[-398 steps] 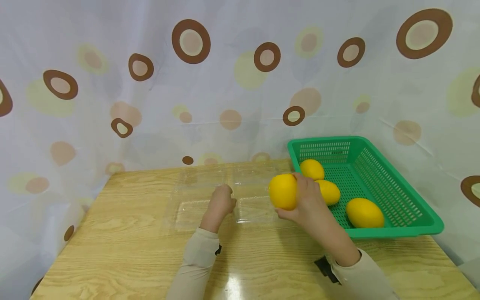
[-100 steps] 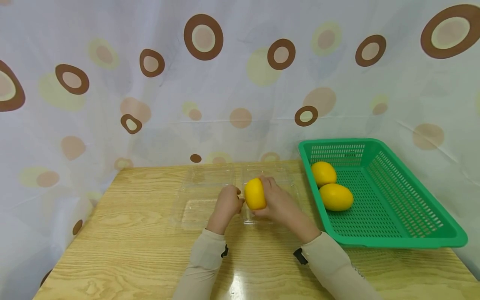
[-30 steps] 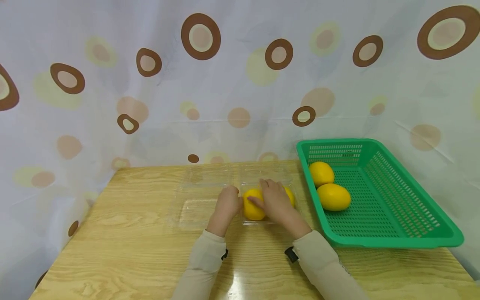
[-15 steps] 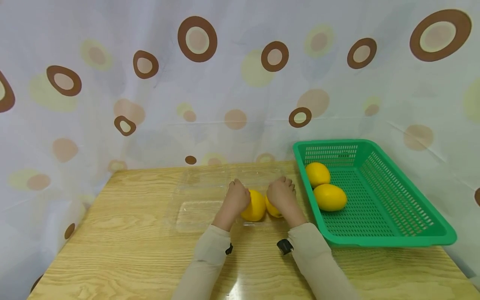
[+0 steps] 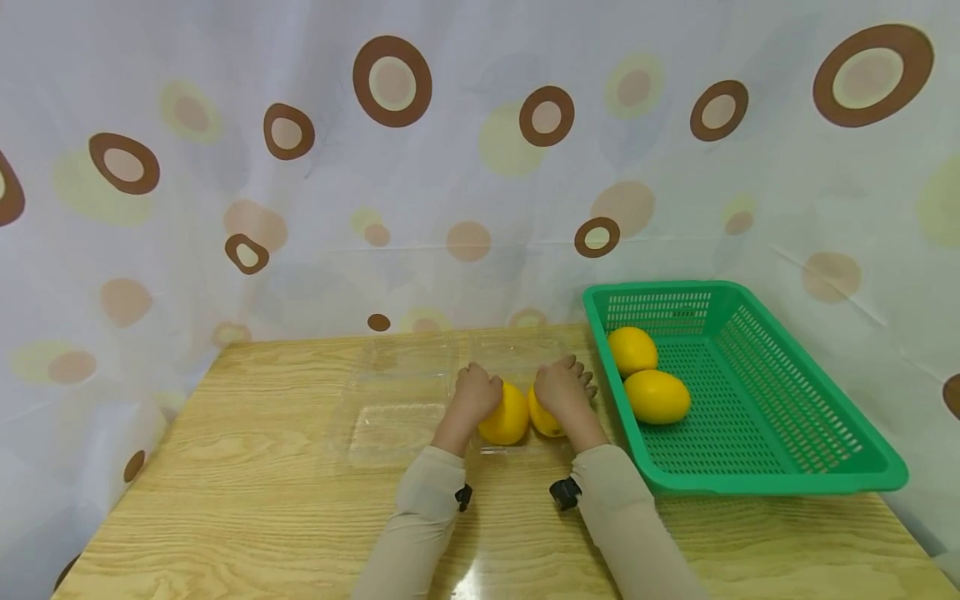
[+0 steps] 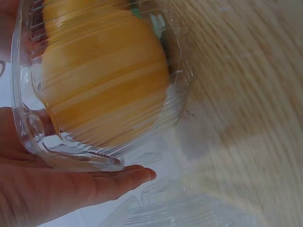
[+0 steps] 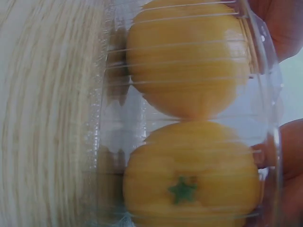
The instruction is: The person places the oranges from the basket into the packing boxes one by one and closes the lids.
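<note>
Two lemons sit side by side in the right one of two clear plastic clamshell containers: the left lemon [image 5: 504, 414] and the right lemon [image 5: 543, 414]. My left hand [image 5: 477, 395] lies over the left lemon; in the left wrist view one straight digit runs outside the rim and another fingertip reaches inside it against the fruit. My right hand [image 5: 562, 390] rests on the right lemon, its fingers spread toward the basket. Through the clear wall [image 7: 106, 118] in the right wrist view, a green star-shaped stem mark shows on one lemon. The hands partly cover the fruit.
To the right stands a green basket [image 5: 765, 483] with a lemon [image 5: 632, 350] and another lemon [image 5: 657, 397] along its left side. The left clear container [image 5: 397, 425] lies open on the wooden table [image 5: 247, 500]. A dotted curtain [image 5: 465, 167] hangs behind.
The second lemon has been carried from the basket into the right container beside the first. My left hand has moved right onto the left lemon; my right hand has shifted right onto the other.
</note>
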Tool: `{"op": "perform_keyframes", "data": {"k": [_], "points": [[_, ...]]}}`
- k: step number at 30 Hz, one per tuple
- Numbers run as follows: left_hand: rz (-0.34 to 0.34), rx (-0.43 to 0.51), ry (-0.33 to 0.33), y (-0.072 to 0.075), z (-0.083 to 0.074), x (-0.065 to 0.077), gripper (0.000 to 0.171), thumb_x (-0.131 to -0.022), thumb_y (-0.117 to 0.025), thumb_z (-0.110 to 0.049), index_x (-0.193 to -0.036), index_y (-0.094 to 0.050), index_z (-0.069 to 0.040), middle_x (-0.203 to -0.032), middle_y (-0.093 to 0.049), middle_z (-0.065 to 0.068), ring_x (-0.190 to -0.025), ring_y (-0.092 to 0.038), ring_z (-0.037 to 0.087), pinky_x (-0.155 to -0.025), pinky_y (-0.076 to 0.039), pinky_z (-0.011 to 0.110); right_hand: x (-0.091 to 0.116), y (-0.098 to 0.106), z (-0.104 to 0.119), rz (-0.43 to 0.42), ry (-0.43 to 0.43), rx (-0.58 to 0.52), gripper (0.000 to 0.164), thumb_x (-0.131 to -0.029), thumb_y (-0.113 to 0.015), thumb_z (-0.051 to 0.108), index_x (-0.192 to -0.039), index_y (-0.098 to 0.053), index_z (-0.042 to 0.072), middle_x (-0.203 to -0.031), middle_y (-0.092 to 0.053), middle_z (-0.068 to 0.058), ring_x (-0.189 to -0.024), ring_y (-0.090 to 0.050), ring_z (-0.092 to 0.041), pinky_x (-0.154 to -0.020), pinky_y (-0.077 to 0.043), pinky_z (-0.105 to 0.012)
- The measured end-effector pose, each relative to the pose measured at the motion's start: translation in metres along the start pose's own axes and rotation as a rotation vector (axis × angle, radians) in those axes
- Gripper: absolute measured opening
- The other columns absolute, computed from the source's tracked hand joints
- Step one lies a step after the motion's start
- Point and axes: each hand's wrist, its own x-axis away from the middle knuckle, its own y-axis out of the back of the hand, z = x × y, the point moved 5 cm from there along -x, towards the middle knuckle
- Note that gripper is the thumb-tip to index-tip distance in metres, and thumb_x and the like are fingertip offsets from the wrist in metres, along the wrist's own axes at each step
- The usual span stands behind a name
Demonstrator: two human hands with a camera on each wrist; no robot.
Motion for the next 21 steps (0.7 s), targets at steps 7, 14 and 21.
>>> {"op": "perform_keyframes", "data": {"k": [7,14,21], "points": [[-0.014,0.041,0.002,0.0,0.002,0.001,0.058,-0.099,-0.043,-0.016,-0.139,-0.025,0.022,-0.14,-0.029,0.038,-0.129,-0.033,0.05,-0.105,-0.035,0.056,-0.001,0.004,-0.002,-0.045,0.026,-0.036,0.054,-0.104,-0.031,0.021,-0.136,-0.022,-0.022,-0.134,-0.033,-0.041,-0.129,-0.027,-0.054,-0.104,-0.022,-0.067],[-0.043,0.089,-0.005,0.004,-0.001,0.005,0.062,-0.098,-0.045,-0.015,-0.142,-0.02,0.02,-0.145,-0.022,0.038,-0.134,-0.026,0.051,-0.108,-0.03,0.057,0.0,0.007,-0.001,-0.074,0.058,-0.043,0.054,-0.103,-0.032,0.02,-0.137,-0.022,-0.022,-0.134,-0.036,-0.04,-0.128,-0.032,-0.051,-0.104,-0.024,-0.065],[-0.144,0.154,-0.026,0.008,-0.002,0.006,0.061,-0.093,-0.051,-0.012,-0.139,-0.026,0.021,-0.136,-0.032,0.039,-0.128,-0.036,0.051,-0.107,-0.033,0.055,0.004,0.012,-0.001,-0.121,0.088,-0.067,0.052,-0.101,-0.036,0.015,-0.134,-0.025,-0.024,-0.128,-0.041,-0.041,-0.121,-0.04,-0.051,-0.102,-0.032,-0.061]]}}
